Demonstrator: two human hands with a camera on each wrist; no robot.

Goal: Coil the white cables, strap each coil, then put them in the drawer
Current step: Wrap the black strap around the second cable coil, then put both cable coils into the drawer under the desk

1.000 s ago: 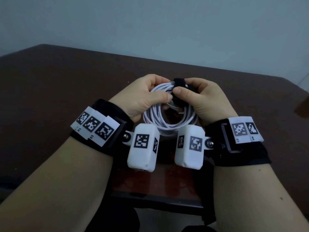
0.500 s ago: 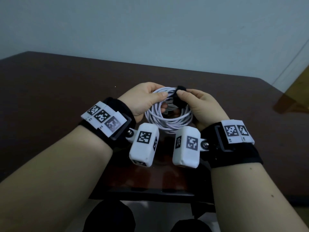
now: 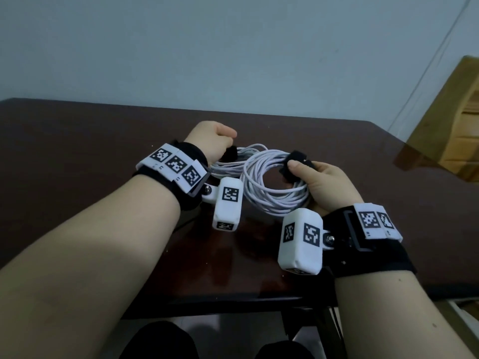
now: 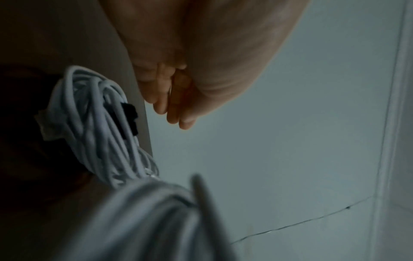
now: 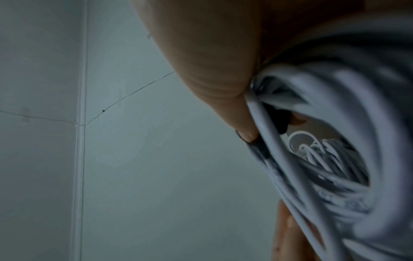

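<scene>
My right hand grips a coiled white cable just above the dark table, thumb pressed on its black strap. The right wrist view shows that coil close up and blurred against my palm. A second white coil with a black strap lies on the table behind it. My left hand hovers at that strap with loosely curled fingers. In the left wrist view the fingers hold nothing, and a gap shows between them and the second coil.
The table's front edge runs just below my forearms. A light wooden piece of furniture stands beyond the table's right corner. A plain pale wall rises behind the table.
My left hand has let go of the strapped coil and moved left to the second coil. My right hand now holds the first coil alone, further right.
</scene>
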